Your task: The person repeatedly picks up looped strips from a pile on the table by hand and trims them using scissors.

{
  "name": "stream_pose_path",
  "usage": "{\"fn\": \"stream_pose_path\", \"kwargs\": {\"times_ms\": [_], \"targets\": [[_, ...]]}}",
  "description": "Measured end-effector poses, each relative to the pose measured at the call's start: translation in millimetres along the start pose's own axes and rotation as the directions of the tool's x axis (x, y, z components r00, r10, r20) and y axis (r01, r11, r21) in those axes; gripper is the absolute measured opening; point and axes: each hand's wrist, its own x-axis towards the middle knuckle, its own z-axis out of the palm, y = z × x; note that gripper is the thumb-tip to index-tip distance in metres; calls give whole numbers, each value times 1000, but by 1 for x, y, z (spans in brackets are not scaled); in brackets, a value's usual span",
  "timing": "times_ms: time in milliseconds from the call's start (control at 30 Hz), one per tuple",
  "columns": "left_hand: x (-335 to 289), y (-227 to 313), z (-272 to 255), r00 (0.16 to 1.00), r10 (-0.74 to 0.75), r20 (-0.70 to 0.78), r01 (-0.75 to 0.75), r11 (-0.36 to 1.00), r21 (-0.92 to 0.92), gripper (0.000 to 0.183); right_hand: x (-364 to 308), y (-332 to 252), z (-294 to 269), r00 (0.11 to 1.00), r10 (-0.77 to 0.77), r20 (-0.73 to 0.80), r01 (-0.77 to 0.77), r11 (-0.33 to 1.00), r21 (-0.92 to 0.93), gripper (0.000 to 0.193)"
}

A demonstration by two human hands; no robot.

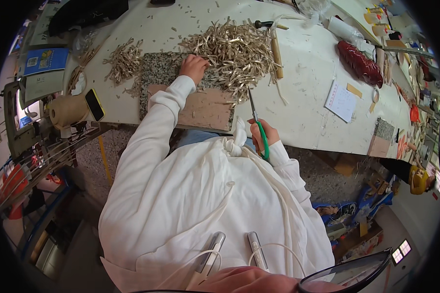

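Observation:
My left hand (194, 68) rests over a speckled granite slab (156, 68), at the left edge of a big pile of shiny gold-beige strips (234, 46). Its fingers are bent together, and whatever they may hold is hidden. In my right hand (266, 133), near the table's front edge, is a pair of scissors (260, 129) with green handles. Their narrow blades point away from me, tips close to the pile's near edge. A pinkish-brown board (205, 110) lies on the near part of the slab, with a few strips at its right side.
A smaller strip heap (123, 61) lies left of the slab. A hammer (269, 23) and a wooden stick (276, 56) border the pile. Further right are a notepad (341, 101) and a dark red wrapped bundle (359, 63). A phone (95, 105) leans against a spool (68, 111) at left.

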Motion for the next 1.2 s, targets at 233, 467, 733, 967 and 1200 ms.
{"fn": "stream_pose_path", "kwargs": {"times_ms": [233,467,733,967,1200], "targets": [[-19,92,-42,873,-429,233,421,418,-805,20,24,4,-12,955,-287,68,291,955,-54,49],[-44,178,-99,773,-405,489,528,-16,-849,19,15,-41,-37,935,-256,244,285,954,-93,56],[-47,202,-108,802,-362,475,533,75,-843,20,2,-36,-51,904,-349,246,366,930,-28,64],[-45,218,-109,804,-339,488,547,102,-831,22,-3,-27,-57,921,-337,197,351,935,-43,54],[-45,224,-103,786,-370,495,547,45,-836,21,-12,-23,-47,904,-426,49,426,905,7,61]]}}
